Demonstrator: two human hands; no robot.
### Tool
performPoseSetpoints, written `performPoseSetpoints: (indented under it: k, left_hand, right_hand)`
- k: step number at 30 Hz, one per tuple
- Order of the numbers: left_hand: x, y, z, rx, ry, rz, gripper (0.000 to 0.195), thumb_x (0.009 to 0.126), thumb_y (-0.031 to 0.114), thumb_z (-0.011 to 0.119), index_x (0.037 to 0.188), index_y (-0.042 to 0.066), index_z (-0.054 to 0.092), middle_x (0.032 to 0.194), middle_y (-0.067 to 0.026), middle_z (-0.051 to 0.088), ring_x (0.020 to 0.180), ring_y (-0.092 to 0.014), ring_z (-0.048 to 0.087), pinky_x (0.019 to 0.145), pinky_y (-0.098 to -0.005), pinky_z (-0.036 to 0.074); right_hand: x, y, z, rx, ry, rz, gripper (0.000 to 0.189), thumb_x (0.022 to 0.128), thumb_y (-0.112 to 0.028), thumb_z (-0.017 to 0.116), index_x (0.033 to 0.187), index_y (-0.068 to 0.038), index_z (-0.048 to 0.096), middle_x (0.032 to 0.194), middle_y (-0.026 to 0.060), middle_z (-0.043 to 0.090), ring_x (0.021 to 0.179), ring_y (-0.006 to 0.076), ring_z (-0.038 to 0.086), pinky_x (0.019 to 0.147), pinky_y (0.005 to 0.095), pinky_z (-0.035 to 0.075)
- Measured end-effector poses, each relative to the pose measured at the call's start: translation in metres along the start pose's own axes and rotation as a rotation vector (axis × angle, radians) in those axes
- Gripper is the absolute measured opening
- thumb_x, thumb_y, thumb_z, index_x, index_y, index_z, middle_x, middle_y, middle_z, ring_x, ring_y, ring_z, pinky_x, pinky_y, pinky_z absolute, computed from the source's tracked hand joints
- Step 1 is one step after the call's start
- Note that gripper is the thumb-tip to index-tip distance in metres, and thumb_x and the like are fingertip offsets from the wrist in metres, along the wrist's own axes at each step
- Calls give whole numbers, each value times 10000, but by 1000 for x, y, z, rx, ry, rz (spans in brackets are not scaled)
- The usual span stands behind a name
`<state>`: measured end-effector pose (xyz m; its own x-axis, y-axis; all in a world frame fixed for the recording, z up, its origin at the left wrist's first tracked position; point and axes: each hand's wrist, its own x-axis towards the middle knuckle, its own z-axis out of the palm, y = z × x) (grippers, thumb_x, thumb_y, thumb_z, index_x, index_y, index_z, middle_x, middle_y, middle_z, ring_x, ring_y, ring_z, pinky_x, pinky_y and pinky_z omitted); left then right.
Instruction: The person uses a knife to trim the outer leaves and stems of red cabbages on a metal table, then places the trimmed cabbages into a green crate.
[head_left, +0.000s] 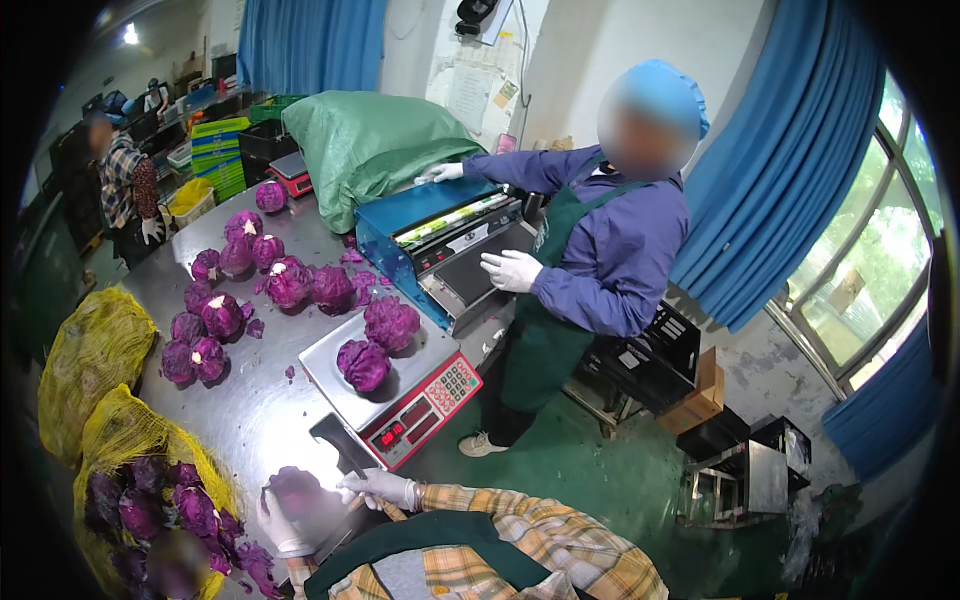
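Note:
My left hand (279, 523), in a white glove, holds a red cabbage (300, 495) at the near edge of the metal table (262, 405). Just right of it, my right hand (381, 487), also gloved, grips a tool whose handle shows, perhaps a knife; blur and glare hide its shape. Beyond my hands stands a red and silver digital scale (337, 360) with two red cabbages (364, 365) on its plate. Several more red cabbages (288, 283) lie loose on the table.
At the left, a yellow mesh sack (120, 427) spills cabbages beside another sack (94, 360). A co-worker (592, 232) stands by a blue wrapping machine (405, 247) and a green sack (375, 142). Black crates (660, 352) stand at the right; another person (124, 180) stands far left.

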<state>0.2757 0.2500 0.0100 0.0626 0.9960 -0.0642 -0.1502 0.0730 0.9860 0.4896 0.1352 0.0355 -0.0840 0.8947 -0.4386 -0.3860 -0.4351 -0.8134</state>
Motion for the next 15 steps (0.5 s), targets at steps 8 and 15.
performPoseSetpoints:
  k: [8,15]
  left_hand:
    - [14,34,67,-271,301,-110,328,897,235,549,1134,9,527,1044,-107,573,892,-202,570,782,-317,496]
    - [39,-1,46,219,26,189,330,819,114,631,1124,6,568,1075,-129,608,1019,-235,570,938,-331,424]
  right_hand:
    - [-4,-72,-44,-174,77,-191,179,890,-221,606,932,-48,619,682,2,596,449,33,450,406,161,336]
    - [-12,-103,-43,-187,107,-326,169,870,-152,623,981,-25,622,702,-7,586,499,10,431,442,155,322]
